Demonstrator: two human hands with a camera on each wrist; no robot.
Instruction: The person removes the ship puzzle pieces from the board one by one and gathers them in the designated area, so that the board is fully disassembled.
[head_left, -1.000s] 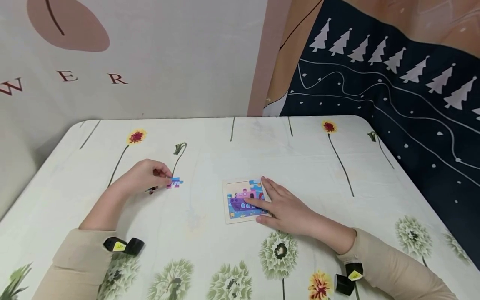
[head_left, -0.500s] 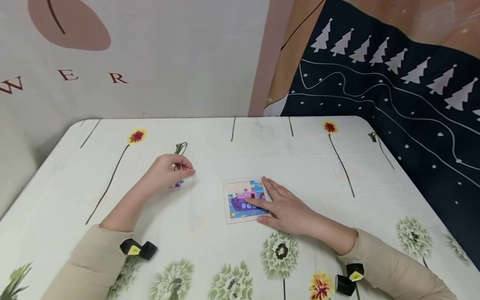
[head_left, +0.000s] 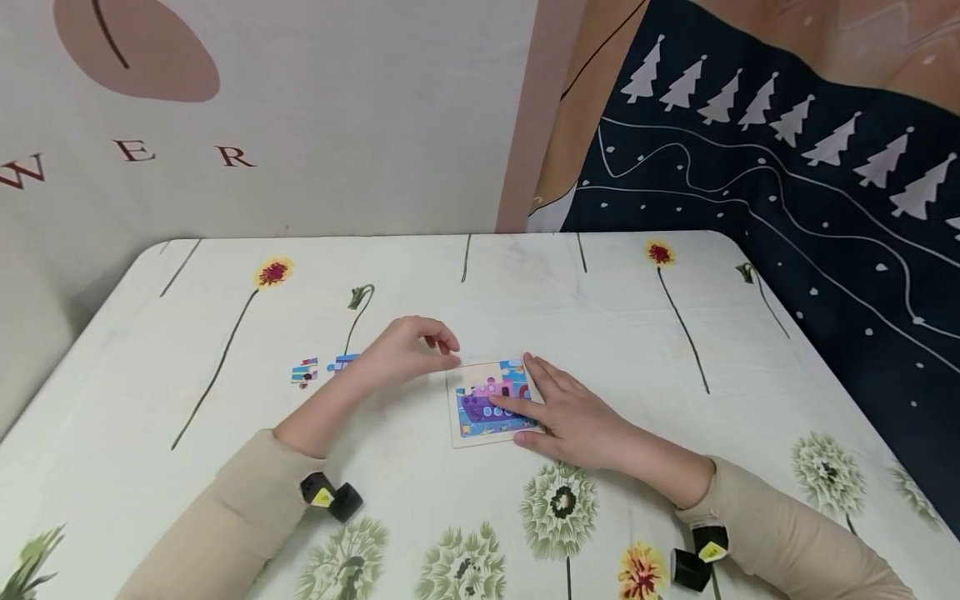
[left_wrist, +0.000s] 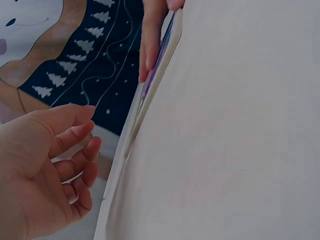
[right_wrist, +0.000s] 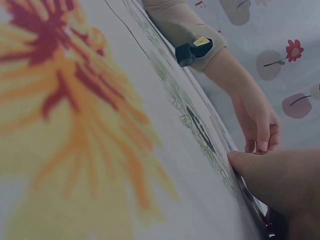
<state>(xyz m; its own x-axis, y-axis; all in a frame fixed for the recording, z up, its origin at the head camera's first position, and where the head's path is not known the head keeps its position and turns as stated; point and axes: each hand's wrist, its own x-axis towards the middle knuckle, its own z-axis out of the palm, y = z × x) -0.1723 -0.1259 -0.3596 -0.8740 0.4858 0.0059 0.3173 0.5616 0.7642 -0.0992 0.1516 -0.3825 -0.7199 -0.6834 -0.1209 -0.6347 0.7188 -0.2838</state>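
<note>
A square tray puzzle with a purple and pink ship picture and a light wooden frame lies on the table. My right hand rests spread over its right side, fingertips on the picture, hiding part of it. At the puzzle's upper left corner hovers my left hand, fingers loosely bent and nothing visible between them. In the left wrist view that left hand shows its palm with bent fingers, beside the puzzle's edge. Two loose puzzle pieces, one blue and multicoloured, one blue, lie left; the second is partly behind my left hand.
A white cloth printed with flowers covers the table. Behind it hangs a pale printed backdrop, with a dark tree-patterned one to the right. A small black camera sits on my left sleeve.
My left hand has moved right, from beside the loose pieces to the puzzle's upper left corner, uncovering the left piece. My right hand has stayed on the puzzle.
</note>
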